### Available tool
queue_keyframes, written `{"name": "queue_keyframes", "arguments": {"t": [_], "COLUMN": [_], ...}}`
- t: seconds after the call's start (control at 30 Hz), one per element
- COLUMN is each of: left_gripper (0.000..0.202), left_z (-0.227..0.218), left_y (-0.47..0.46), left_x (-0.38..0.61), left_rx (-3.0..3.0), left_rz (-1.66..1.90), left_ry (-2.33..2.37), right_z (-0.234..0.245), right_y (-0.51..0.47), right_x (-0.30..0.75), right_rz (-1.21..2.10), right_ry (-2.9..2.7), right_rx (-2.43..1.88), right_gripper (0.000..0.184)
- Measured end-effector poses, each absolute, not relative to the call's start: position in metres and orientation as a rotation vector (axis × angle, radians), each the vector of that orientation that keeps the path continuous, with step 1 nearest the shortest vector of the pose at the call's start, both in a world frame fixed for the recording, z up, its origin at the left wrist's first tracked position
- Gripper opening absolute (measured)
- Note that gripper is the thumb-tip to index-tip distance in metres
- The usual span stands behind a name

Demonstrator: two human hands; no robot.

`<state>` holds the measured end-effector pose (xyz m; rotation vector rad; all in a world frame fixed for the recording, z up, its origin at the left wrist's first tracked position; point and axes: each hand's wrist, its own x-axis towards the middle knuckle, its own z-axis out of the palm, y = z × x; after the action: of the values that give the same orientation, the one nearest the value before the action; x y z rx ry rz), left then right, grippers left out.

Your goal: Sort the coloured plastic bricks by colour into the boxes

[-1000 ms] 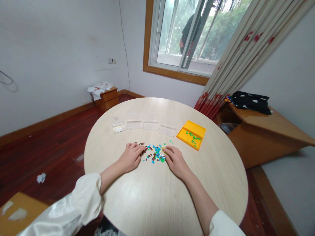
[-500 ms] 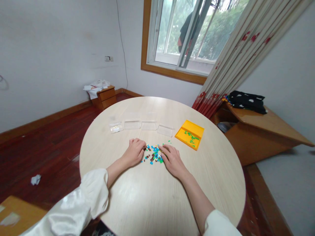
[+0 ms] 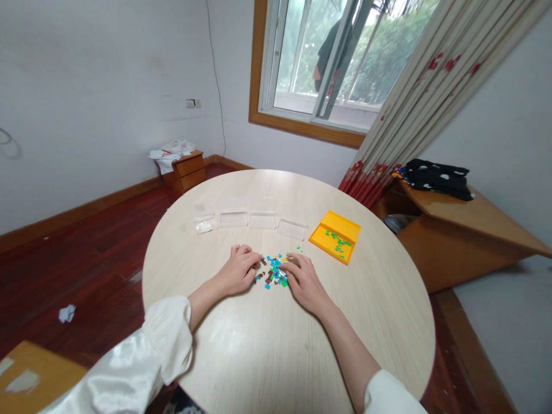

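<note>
Closer together than 1 second ago in the head view, the left hand point(image 3: 239, 270) has shifted rightward and the right hand point(image 3: 307, 280) slightly leftward. Loose small pieces point(image 3: 275, 271), mainly blue, brown and green, lie between the 2 hands in a flat heap on the pale round table point(image 3: 276, 356). The heap has no clear long axis, and single pieces are too small to read for direction. On the left hand the fingers bend inward at the heap's left edge, beside a few brown pieces point(image 3: 263, 261); on the right hand they curve over the heap's right side. Whether either hand pinches anything, I cannot tell. Beyond the hands, 4 clear boxes point(image 3: 263, 225) stand in a row, long sides running roughly left to right, the rightmost turned so that its right end comes nearer. Farther right, an open yellow case point(image 3: 344, 225) holds green pieces point(image 3: 340, 241); its long side slants from far left to near right, lid on the far side.
</note>
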<state>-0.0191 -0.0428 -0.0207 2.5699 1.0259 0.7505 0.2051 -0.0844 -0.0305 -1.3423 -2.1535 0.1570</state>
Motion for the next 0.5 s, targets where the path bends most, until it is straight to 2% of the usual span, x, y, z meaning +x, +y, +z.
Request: {"name": "queue_keyframes", "arguments": {"t": [0.3,0.5], "left_gripper": [0.015,0.018], "left_z": [-0.0175,-0.0187], "left_y": [-0.0456,-0.0434], "left_x": [-0.0204,-0.0196], "left_rx": [2.566,2.585], "left_rz": [0.811,0.680], "left_ry": [1.011,0.946], "right_z": [-0.0353,-0.0348], "right_y": [-0.0826,-0.0834], "right_x": [0.2095,0.2070], "right_rz": [0.165,0.155], "right_ry": [-2.131,-2.154], "right_rx": [-1.315,-1.318], "right_gripper": [0.029,0.029]}}
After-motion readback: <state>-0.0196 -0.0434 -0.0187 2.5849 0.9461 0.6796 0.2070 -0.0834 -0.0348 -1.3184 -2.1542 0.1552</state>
